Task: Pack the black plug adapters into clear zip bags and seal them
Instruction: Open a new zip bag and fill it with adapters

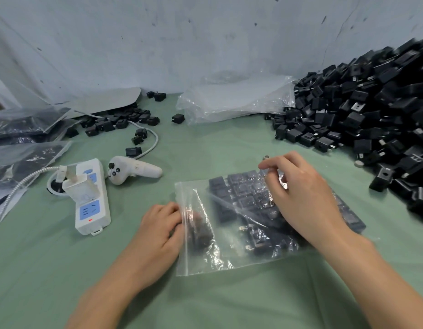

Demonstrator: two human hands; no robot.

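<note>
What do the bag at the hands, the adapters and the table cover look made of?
Zip bag: thin clear plastic film, glossy; it creases and glints. Plug adapters: likely hard moulded plastic, matte black, metal-looking prongs. Table cover: probably cloth, matte green, no shine.

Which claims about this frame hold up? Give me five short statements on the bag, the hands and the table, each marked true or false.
1. The zip bag already holds black plug adapters. True.
2. The large pile of loose adapters lies to the left of the bag. False: it is heaped on the right side of the table.
3. The left hand is at the bag's zip edge. True.
4. The white power strip lies to the right of the bag. False: it lies to the left, beyond the left hand.
5. The right hand is over the filled part of the bag. True.
</note>
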